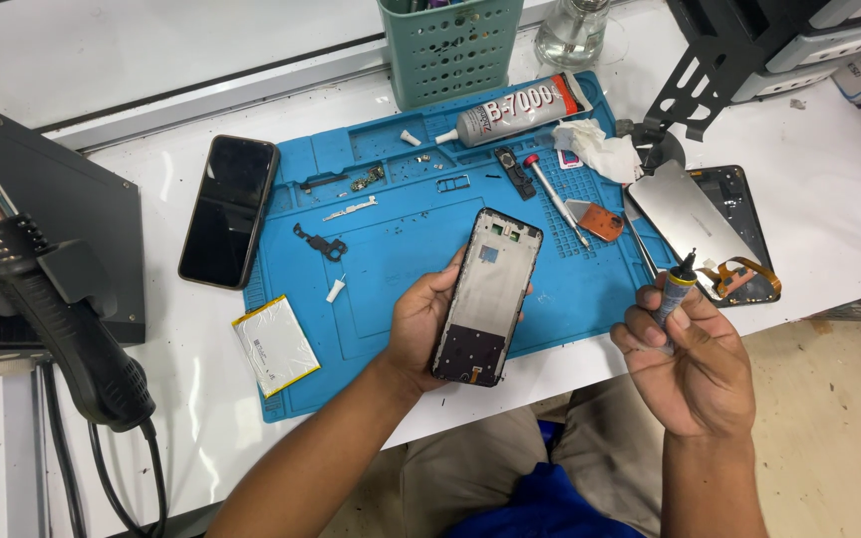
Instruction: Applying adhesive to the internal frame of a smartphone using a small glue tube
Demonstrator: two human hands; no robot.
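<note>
My left hand (421, 324) holds an opened phone frame (486, 295) upright over the front edge of the blue work mat (401, 239), its bare inner side facing me. My right hand (695, 364) grips a small dark glue tube (676, 289) with a yellow band and a fine black nozzle pointing up, off the mat's right edge and apart from the frame. A detached screen panel (685, 214) with an orange flex cable lies on a dark phone back just behind my right hand.
A black phone (228, 209) and a flat battery (273, 345) lie left of the mat. On the mat are a large glue tube (520, 110), a screwdriver (555, 199), tissue (600, 147), small parts. A hot-air gun (62, 309) hangs left; green basket (450, 45) behind.
</note>
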